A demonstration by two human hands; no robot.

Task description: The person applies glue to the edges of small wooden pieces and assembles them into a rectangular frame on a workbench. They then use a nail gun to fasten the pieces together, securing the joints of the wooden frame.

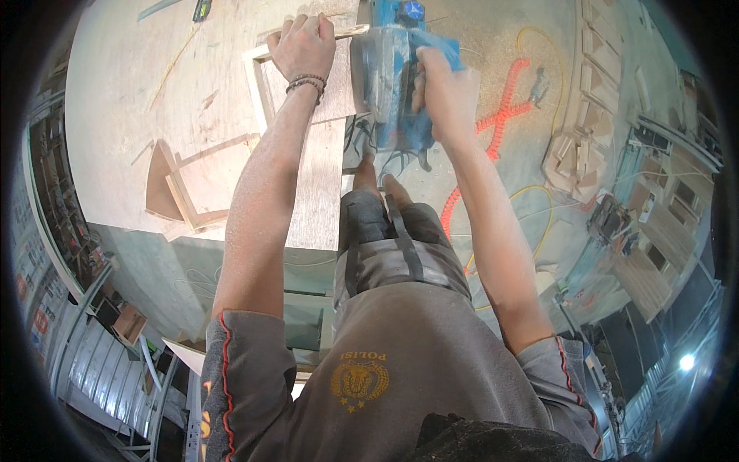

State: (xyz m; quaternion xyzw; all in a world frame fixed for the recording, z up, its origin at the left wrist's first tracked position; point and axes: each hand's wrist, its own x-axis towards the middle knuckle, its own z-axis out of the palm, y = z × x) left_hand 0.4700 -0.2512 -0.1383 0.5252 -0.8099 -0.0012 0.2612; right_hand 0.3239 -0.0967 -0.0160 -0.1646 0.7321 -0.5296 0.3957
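Note:
My left hand (pixel 302 52) is closed over the edge of a light wooden frame (pixel 256 91) with a thin panel (pixel 336 102), lying at the right edge of a plywood worktop (pixel 115 131). My right hand (pixel 448 91) grips a blue belt sander (pixel 394 85), slightly blurred. The sander is on its side, its dark flat face up against the frame's right edge, beyond the worktop. Where exactly the two touch is partly hidden.
Another wooden frame (pixel 182 199) with a curved piece lies on the worktop's near left. A tape measure (pixel 202 9) is at the far edge. An orange coiled hose (pixel 506 115) and yellow hose (pixel 551 208) cross the dusty floor. Stacked wooden pieces (pixel 589 115) stand right.

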